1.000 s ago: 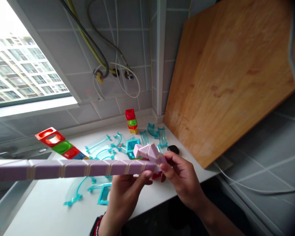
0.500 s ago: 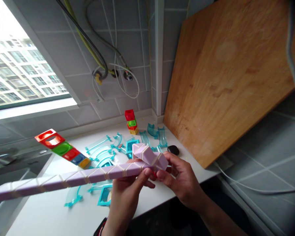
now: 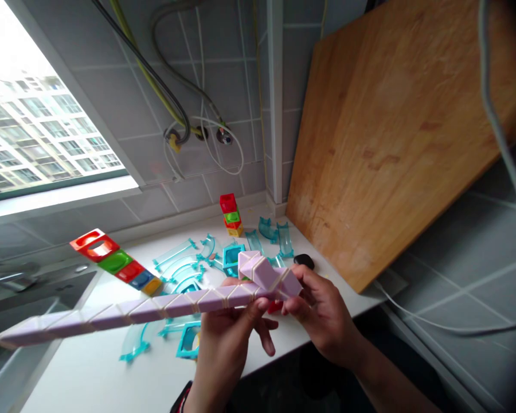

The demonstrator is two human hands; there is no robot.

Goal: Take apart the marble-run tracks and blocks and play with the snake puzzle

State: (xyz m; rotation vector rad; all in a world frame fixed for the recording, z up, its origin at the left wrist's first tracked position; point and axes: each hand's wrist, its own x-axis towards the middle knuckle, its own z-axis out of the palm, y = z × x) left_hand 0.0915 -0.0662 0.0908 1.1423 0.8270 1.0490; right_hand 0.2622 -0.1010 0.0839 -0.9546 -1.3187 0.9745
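A long purple snake puzzle (image 3: 172, 305) with pale seams stretches from the left side to the middle, held above the counter. Its right end is folded into a bunch of wedges (image 3: 260, 269). My left hand (image 3: 232, 332) grips the straight part near the fold, thumb on its lower side. At the folded end, my right hand (image 3: 322, 312) pinches the last wedges between thumb and fingers. Something red (image 3: 276, 307) shows just under the puzzle between my hands; I cannot make out what it is.
A tall stack of coloured blocks (image 3: 116, 262) stands at left, a shorter stack (image 3: 231, 216) by the back wall. Clear teal track pieces (image 3: 176, 255) lie on the white counter (image 3: 86, 367). A black object (image 3: 303, 262) sits near the leaning wooden board (image 3: 395, 143). A sink (image 3: 30, 338) is at left.
The puzzle and both hands have shifted slightly right in view, along with the scene. Some fingers of my left hand have stretched downward. Both hands keep their hold.
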